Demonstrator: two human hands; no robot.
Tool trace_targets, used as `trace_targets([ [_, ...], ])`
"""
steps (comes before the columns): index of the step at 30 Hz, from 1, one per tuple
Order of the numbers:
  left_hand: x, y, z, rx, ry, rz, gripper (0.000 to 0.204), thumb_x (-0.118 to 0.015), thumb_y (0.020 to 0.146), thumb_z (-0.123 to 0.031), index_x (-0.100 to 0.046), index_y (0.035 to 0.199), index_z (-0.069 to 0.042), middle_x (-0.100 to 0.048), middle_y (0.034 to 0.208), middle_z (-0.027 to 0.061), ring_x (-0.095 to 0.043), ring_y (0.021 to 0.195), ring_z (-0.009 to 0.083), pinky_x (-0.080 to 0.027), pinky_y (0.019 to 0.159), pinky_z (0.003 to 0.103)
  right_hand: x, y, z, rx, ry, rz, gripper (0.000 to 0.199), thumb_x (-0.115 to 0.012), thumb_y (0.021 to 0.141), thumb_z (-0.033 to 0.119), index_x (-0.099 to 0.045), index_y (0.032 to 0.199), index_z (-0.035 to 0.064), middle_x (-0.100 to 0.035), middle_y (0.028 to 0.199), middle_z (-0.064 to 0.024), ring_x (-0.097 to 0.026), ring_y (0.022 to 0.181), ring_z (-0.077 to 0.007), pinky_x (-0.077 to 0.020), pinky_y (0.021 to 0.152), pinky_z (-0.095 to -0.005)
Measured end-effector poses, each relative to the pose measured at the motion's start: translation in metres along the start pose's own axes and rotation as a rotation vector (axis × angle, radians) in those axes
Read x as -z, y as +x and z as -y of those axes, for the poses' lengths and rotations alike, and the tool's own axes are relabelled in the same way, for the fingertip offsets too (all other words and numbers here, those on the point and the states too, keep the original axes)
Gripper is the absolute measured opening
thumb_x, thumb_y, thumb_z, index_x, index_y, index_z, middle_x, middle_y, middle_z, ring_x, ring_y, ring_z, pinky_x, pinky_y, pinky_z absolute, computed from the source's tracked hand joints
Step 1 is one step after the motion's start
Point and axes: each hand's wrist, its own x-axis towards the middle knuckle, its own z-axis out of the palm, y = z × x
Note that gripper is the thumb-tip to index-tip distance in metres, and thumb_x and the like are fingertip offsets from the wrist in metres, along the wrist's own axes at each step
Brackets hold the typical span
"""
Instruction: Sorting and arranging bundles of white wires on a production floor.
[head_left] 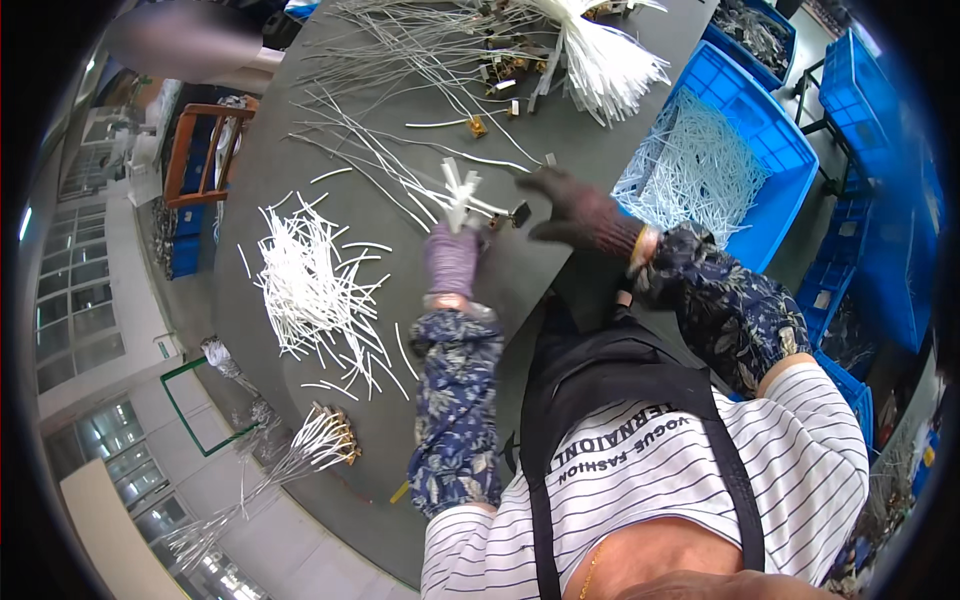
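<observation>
My left hand (452, 262), in a purple knit glove, is closed round a small bunch of short white tubes (460, 188) that stick up past the fingers. Thin pale wires (385, 175) run across the table beneath and behind it. Just right of that hand is a small dark block (520, 214) at the end of a white piece; whether the fingers touch it I cannot tell. My right hand (585, 212), in a dark maroon glove, hovers close by with its fingers apart and nothing seen in them. On the left lies a loose pile of short white tubes (312, 285).
More wires with brass-coloured parts (510, 68) and a thick white bundle (605, 65) lie at the table's far side. A wire bundle (325, 438) hangs over the near left edge. At right stands a blue crate (790, 185) of white strands. Another person's arm (262, 60) shows far left.
</observation>
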Motion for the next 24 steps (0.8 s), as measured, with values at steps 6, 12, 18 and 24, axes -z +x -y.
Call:
trace_targets([
  [6,-0.001,-0.005,0.003,0.340,-0.904,0.114,0.021,-0.064,0.084,-0.023,-0.059,0.085,-0.003,-0.054,0.060,0.0043,-0.052,0.046,0.0138,-0.042,0.038,0.031,0.036,0.041,-0.082,0.121,-0.320,0.115,0.037,-0.071,0.066,0.010,-0.061,0.102,0.0107,-0.058,0.099,-0.0153,-0.061,0.086,-0.0311,-0.0496,0.073,-0.0391],
  [12,-0.087,-0.039,-0.067,0.303,-1.413,0.338,0.022,-0.056,0.093,-0.024,-0.055,0.100,-0.003,-0.061,0.091,0.0117,-0.061,0.081,0.0254,-0.055,0.070,0.039,0.027,-0.055,-0.027,0.466,0.209,-0.021,0.024,-0.071,0.072,0.017,-0.060,0.088,0.0044,-0.059,0.088,-0.0073,-0.056,0.074,-0.0199,-0.0470,0.064,-0.0338],
  [18,-0.144,-0.041,-0.038,0.301,-1.207,0.374,0.025,-0.060,0.091,-0.035,-0.058,0.092,-0.010,-0.061,0.079,0.0065,-0.059,0.062,0.0198,-0.050,0.057,0.040,0.049,-0.203,0.004,-0.704,1.177,-0.192,0.019,-0.071,0.074,0.013,-0.055,0.070,0.0049,-0.059,0.064,-0.0071,-0.055,0.051,-0.0134,-0.0426,0.043,-0.0260],
  [24,-0.110,-0.008,-0.061,0.502,-0.755,0.184,0.054,-0.058,0.082,-0.062,-0.057,0.120,-0.024,-0.060,0.114,0.0020,-0.049,0.109,0.0289,-0.027,0.078,0.076,0.043,-0.386,-0.068,-1.188,0.381,0.003,0.017,-0.072,0.067,0.008,-0.056,0.069,0.0024,-0.055,0.057,-0.0066,-0.052,0.044,-0.0145,-0.0402,0.038,-0.0281],
])
